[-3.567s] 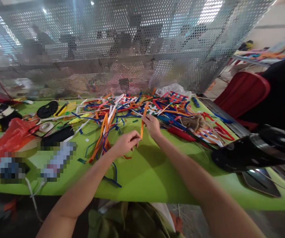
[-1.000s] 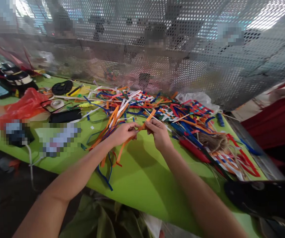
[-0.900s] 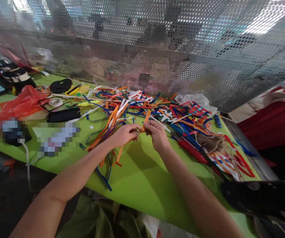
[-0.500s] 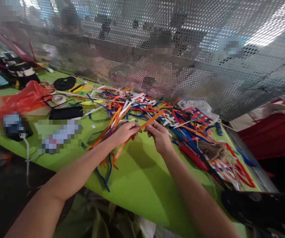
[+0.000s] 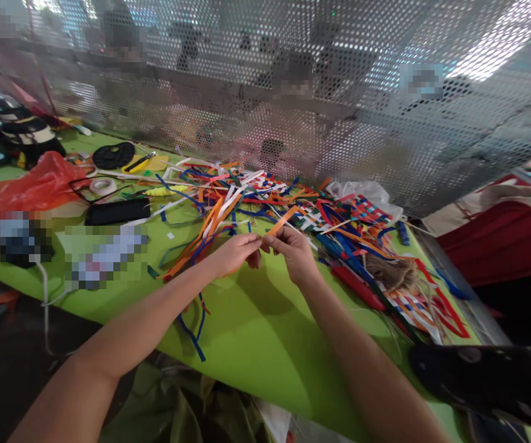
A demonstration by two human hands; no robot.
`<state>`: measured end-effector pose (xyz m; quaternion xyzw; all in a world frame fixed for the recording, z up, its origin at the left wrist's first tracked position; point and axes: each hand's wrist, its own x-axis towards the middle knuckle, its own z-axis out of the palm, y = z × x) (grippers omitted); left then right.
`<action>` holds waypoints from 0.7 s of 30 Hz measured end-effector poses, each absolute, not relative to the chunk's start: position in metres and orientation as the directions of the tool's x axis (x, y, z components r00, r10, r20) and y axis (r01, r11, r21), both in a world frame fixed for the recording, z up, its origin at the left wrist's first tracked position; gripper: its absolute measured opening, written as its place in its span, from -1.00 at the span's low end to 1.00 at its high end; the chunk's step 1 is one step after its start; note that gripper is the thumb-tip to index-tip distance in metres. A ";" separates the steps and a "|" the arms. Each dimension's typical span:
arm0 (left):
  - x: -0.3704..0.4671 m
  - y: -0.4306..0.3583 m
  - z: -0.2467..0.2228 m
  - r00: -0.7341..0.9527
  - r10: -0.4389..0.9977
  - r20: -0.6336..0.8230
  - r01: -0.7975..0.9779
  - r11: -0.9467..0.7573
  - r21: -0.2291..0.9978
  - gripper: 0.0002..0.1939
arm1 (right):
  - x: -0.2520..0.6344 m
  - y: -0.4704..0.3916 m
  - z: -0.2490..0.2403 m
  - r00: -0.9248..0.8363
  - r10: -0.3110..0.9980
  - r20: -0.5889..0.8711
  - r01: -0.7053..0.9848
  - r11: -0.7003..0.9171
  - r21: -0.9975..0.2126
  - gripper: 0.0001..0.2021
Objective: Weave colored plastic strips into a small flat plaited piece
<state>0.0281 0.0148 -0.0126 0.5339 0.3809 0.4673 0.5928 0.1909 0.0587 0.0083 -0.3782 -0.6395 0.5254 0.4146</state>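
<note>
My left hand (image 5: 240, 252) and my right hand (image 5: 294, 253) meet over the green tabletop, fingertips pinched together. Between them is an orange strip (image 5: 282, 221), its upper end sticking out past my right fingers toward the pile. The part of the strip inside my fingers is hidden. Just behind my hands lies a tangle of orange, white and blue strips (image 5: 216, 216). Beyond it to the right is a woven green-and-white piece (image 5: 314, 216), with a red, blue and white woven piece (image 5: 370, 209) farther over.
A perforated metal screen (image 5: 228, 104) stands along the table's back edge, with people behind it. At left lie a red plastic bag (image 5: 46, 184), a roll of tape (image 5: 103, 186), a black case (image 5: 117, 211) and a yellow cutter (image 5: 139, 162). Brown twine (image 5: 392, 272) sits at right.
My hands have closed together, covering the stretch of orange strip that showed between them. The strip's end below my left hand no longer shows. The view has shifted slightly.
</note>
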 end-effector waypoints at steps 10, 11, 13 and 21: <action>0.031 0.002 -0.006 0.105 0.977 0.184 0.576 -0.210 0.790 -0.80 | 0.188 0.054 0.005 -0.344 0.910 0.232 0.264 0.331 -0.906 -0.82; 0.032 0.001 -0.005 0.094 0.976 0.196 0.645 -0.210 0.735 -0.82 | 0.187 0.052 0.004 -0.316 0.907 0.277 0.321 0.377 -0.869 -0.85; 0.034 -0.001 -0.003 0.088 0.976 0.201 0.707 -0.203 0.678 -0.85 | 0.186 0.048 0.003 -0.268 0.894 0.360 0.422 0.444 -0.790 -0.88; 0.025 0.005 -0.004 0.135 0.984 0.120 0.510 -0.173 0.843 -0.78 | 0.187 0.055 0.002 -0.311 0.930 0.195 0.139 0.247 -0.959 -0.79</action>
